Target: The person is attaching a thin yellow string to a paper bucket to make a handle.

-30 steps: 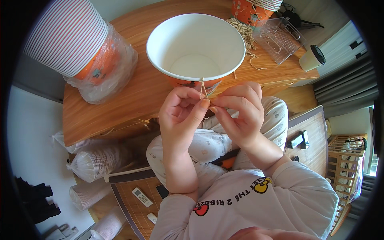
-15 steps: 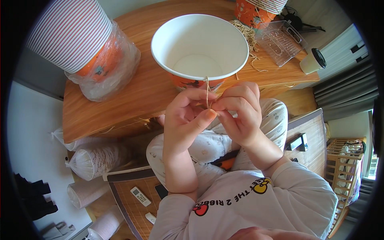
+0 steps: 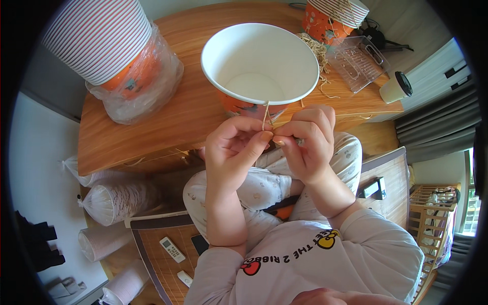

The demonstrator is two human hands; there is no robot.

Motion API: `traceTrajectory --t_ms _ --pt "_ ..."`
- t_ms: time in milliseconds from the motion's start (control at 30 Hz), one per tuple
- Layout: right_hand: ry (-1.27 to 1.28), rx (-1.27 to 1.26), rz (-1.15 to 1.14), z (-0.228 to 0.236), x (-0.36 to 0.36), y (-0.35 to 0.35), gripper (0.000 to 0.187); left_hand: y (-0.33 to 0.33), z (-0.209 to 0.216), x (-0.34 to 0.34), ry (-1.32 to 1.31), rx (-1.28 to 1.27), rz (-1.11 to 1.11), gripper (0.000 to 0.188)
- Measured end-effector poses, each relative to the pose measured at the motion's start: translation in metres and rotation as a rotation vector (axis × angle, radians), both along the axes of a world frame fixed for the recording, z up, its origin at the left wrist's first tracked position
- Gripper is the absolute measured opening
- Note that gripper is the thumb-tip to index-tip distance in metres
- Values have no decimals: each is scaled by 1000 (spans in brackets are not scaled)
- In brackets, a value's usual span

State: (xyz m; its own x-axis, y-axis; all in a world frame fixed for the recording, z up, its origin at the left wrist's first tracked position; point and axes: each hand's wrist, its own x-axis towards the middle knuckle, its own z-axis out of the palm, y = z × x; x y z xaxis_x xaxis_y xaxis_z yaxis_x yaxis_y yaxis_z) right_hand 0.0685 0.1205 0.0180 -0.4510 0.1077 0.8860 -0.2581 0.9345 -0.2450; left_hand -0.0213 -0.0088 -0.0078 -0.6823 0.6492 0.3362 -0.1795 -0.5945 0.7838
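A large paper bucket (image 3: pixel 264 53), white inside and orange printed outside, stands at the front edge of the wooden table. From its near rim hangs a thin tan cord (image 3: pixel 266 109), split into two strands that come down to my hands. My left hand (image 3: pixel 234 145) pinches one strand between thumb and index finger. Beside it my right hand (image 3: pixel 307 140) pinches the other strand with thumb and forefinger, the fingertips of both hands nearly touching. Whatever lies right between the fingertips is too small to make out.
Stacked paper buckets (image 3: pixel 101 40) in a plastic bag stand left on the table (image 3: pixel 132 140). Back right are another bucket stack (image 3: pixel 325 28), a loose cord bundle (image 3: pixel 316 51), a clear plastic tray (image 3: pixel 356 63) and a lidded cup (image 3: pixel 395 87). Bagged stacks (image 3: pixel 119 203) lie on the floor.
The two cord strands now spread apart below the rim, where they hung close together before. My fingertips have shifted slightly up toward the bucket. The whole view has moved a little.
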Motion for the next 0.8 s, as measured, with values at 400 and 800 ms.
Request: traceTrajectory --t_ms 400,800 --pt "54 232 -34 24 -11 3 24 0 13 9 517 -161 740 15" --pt "36 314 14 33 -17 3 24 -1 15 6 705 -121 853 21"
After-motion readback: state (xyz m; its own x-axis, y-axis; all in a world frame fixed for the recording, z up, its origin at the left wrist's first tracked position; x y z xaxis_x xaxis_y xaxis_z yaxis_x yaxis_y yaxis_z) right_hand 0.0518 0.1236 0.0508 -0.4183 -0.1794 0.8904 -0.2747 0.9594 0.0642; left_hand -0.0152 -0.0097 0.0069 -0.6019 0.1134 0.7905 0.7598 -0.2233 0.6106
